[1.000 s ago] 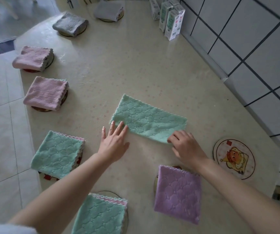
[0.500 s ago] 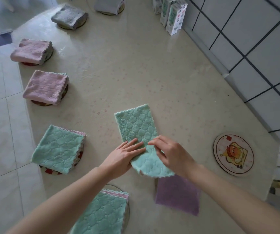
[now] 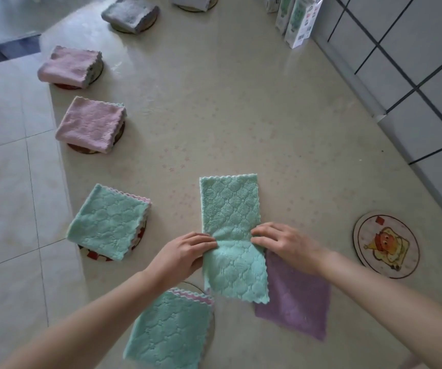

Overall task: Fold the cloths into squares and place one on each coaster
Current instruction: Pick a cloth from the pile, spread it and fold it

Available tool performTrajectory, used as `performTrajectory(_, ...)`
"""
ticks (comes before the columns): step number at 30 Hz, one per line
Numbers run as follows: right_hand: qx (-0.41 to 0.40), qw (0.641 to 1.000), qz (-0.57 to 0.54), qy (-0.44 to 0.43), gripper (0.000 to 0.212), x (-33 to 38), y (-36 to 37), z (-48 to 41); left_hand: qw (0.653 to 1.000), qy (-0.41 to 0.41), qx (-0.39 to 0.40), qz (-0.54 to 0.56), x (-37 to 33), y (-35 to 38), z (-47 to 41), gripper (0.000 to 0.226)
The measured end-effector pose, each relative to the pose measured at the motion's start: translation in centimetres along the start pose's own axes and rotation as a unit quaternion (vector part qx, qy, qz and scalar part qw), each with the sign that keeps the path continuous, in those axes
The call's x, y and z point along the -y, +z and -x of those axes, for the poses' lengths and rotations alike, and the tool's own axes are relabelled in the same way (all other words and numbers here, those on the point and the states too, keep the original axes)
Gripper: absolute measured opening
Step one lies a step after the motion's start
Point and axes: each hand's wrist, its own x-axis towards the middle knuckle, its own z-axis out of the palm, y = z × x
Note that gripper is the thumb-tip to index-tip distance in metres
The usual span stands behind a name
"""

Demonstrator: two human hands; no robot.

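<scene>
Near the table's (image 3: 241,102) front edge, seen from the head camera, a mint-green quilted strip (image 3: 230,209) with scalloped ends runs away from the person. Its far half lies flat. A crease crosses it at mid-length, and its near half lies over the left edge of the purple cloth (image 3: 299,302); its near end reaches the corner of the near green square (image 3: 169,334).

The left hand (image 3: 185,254) pinches the strip's left edge at the crease with curled fingers. The right hand (image 3: 286,243) pinches the right edge opposite, fingertips on top of the fabric.

Beyond the strip the middle of the table is broad and bare. The table's left edge slants along the tiled floor (image 3: 6,182), lined with cloth-topped coasters. The tiled wall (image 3: 414,75) closes the right side, with cartons (image 3: 297,22) standing against it at the far end. The bare coaster (image 3: 386,245), round with a cartoon print, sits by the right edge, well apart from the right hand.

Count: 3 green cloths, namely the strip, the near green square and the left green square (image 3: 108,222). There are 2 pink cloths (image 3: 92,123), 1 grey cloth (image 3: 129,13), 1 purple cloth and 1 pale cloth (image 3: 193,0) cropped at the top. Coaster rims peek from under the folded ones. At least 3 cartons show, partly cut off.
</scene>
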Motion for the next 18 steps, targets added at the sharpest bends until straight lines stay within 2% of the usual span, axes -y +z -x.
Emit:
performTrajectory(3, -0.003, 0.999, -0.037, 0.019, 0.039, -0.5, -0.1, -0.7, 0.995, -0.085, -0.044, 0.040, -0.3, -0.3, -0.7, 0.027)
performTrajectory(6, 0.014, 0.988, -0.130, 0.082, 0.048, -1.1, -0.7, -1.6, 0.981, -0.161, -0.080, 0.077, -0.2, -0.6, -2.2, 0.008)
performTrajectory(8, 0.028, 0.968, -0.203, 0.142, 0.039, -1.2, -1.3, -2.5, 0.962, -0.238, -0.087, 0.098, 0.2, -0.8, -3.8, 0.024)
performTrajectory(10, 0.005, 0.924, -0.291, 0.249, 0.016, -1.2, -1.7, -3.6, 0.925, -0.348, -0.055, 0.146, 0.8, -1.2, -5.5, 0.033)
performTrajectory(11, -0.008, 0.894, -0.325, 0.307, 0.014, -1.3, -1.8, -4.2, 0.897, -0.400, -0.045, 0.185, 1.2, -1.4, -6.2, 0.033)
performTrajectory(13, -0.020, 0.849, -0.353, 0.392, 0.025, -1.7, -1.7, -5.1, 0.838, -0.467, -0.044, 0.277, 1.8, -1.3, -7.1, 0.030)
performTrajectory(15, -0.011, 0.834, -0.342, 0.432, 0.032, -1.8, -1.7, -5.9, 0.821, -0.482, -0.041, 0.303, 2.4, -1.2, -7.6, 0.028)
performTrajectory(18, 0.000, 0.839, -0.295, 0.457, 0.034, -1.8, -1.7, -6.7, 0.833, -0.479, -0.041, 0.274, 2.5, -1.2, -7.7, 0.034)
